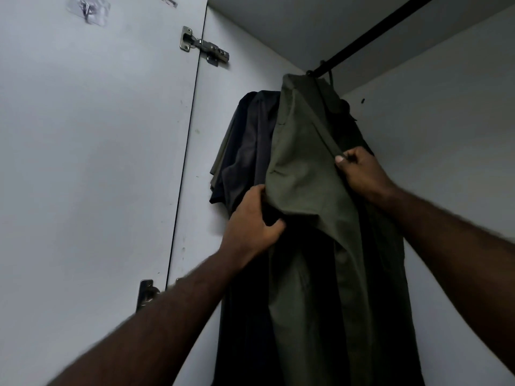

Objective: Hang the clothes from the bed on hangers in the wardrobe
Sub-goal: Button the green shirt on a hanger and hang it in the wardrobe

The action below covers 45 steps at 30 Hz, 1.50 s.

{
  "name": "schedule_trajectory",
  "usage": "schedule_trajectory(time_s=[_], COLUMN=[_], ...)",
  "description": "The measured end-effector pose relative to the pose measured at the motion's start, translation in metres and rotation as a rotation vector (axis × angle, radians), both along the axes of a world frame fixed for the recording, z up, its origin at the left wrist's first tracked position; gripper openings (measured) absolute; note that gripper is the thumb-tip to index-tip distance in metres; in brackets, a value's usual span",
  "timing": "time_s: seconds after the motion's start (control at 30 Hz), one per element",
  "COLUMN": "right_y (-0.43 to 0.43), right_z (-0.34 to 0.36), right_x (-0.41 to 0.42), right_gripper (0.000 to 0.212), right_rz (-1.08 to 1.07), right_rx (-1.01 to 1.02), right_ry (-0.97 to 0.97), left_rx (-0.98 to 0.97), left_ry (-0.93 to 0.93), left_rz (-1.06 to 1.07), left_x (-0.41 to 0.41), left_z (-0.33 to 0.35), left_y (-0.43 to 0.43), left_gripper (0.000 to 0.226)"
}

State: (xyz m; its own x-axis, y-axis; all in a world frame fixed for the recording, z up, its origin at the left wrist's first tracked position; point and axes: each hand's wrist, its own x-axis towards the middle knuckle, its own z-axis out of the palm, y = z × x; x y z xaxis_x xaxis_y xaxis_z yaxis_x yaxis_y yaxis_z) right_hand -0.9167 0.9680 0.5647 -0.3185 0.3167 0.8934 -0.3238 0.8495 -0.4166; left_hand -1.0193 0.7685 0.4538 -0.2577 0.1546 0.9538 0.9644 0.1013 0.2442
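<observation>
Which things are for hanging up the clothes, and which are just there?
For the job: green shirt, rail, dark clothes already hung, left hand and right hand gripping the shirt.
Just there: upper hinge, lower hinge, stick-on hook on the door.

Bare left hand (250, 221), bare right hand (359, 168), both forearms (167, 310) uncovered as far as can be seen, fine hair along the arms, short trimmed thumbnail on the right hand, creased knuckles

Bottom edge crops the olive garment (303, 176).
</observation>
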Motion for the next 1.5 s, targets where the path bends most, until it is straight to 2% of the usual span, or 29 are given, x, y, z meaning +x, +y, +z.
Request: schedule_trajectory(time_s=[0.1,0.2,0.27,0.33,0.4,0.5,0.6,0.63,0.7,0.8,0.87,0.93,1.0,1.17,1.27,1.33,1.43,1.5], right_y=[0.000,0.000,0.003,0.005,0.006,0.004,-0.003,-0.009,-0.026,-0.057,-0.074,-0.084,-0.084,-0.072,-0.083,-0.086,-0.070,-0.052], right_z=[-0.005,-0.005,-0.004,-0.002,-0.003,-0.006,0.002,0.009,0.021,0.042,0.058,0.080,0.101,0.108,0.084,0.055,-0.006,-0.065], right_x=[-0.003,-0.006,-0.008,-0.010,-0.015,-0.027,-0.041,-0.045,-0.053,-0.058,-0.063,-0.068,-0.075,-0.092,-0.099,-0.102,-0.098,-0.089], right_gripper=[0.023,0.026,0.036,0.041,0.042,0.040,0.015,0.016,0.030,0.040,0.033,0.018,0.004,0.010,0.011,0.025,0.037,0.037], right_rz=[0.016,-0.016,-0.042,-0.049,-0.043,-0.067,-0.049,-0.030,0.007,0.002,-0.039,-0.087,-0.136,-0.017,0.013,0.021,-0.087,-0.124], right_rx=[0.050,0.102,0.116,0.097,0.101,0.092,-0.023,-0.048,-0.057,0.008,0.098,0.180,0.176,-0.017,0.032,0.113,0.242,0.294], right_ry=[0.092,0.127,0.155,0.182,0.157,0.100,0.012,-0.009,-0.020,0.069,0.109,0.123,0.112,0.162,0.208,0.161,-0.017,-0.127], left_rx=[-0.002,0.015,0.130,0.322,0.414,0.357,0.274,0.262,0.273,0.327,0.365,0.394,0.385,0.486,0.564,0.593,0.557,0.426], left_ry=[0.093,0.078,0.079,0.096,0.128,0.196,0.281,0.291,0.264,0.177,0.084,0.029,0.002,-0.026,-0.095,-0.189,-0.388,-0.482], left_rz=[0.131,0.281,0.224,0.121,0.079,0.033,0.071,0.084,0.060,-0.044,-0.060,0.010,0.071,0.079,0.008,-0.099,-0.375,-0.455], left_x=[0.011,0.011,0.010,0.003,0.000,-0.005,-0.011,-0.012,-0.012,-0.009,-0.007,-0.013,-0.023,-0.049,-0.054,-0.053,-0.040,-0.029], left_z=[0.006,0.021,0.034,0.046,0.049,0.047,0.044,0.045,0.042,0.039,0.042,0.049,0.055,0.063,0.060,0.051,0.027,-0.003], left_y=[0.004,0.005,0.000,-0.008,-0.018,-0.029,-0.035,-0.036,-0.040,-0.042,-0.041,-0.038,-0.038,-0.055,-0.057,-0.055,-0.051,-0.045], left_gripper=[0.069,0.054,0.042,0.032,0.030,0.037,0.042,0.042,0.040,0.039,0.029,0.015,0.002,0.016,0.014,0.011,0.051,0.074])
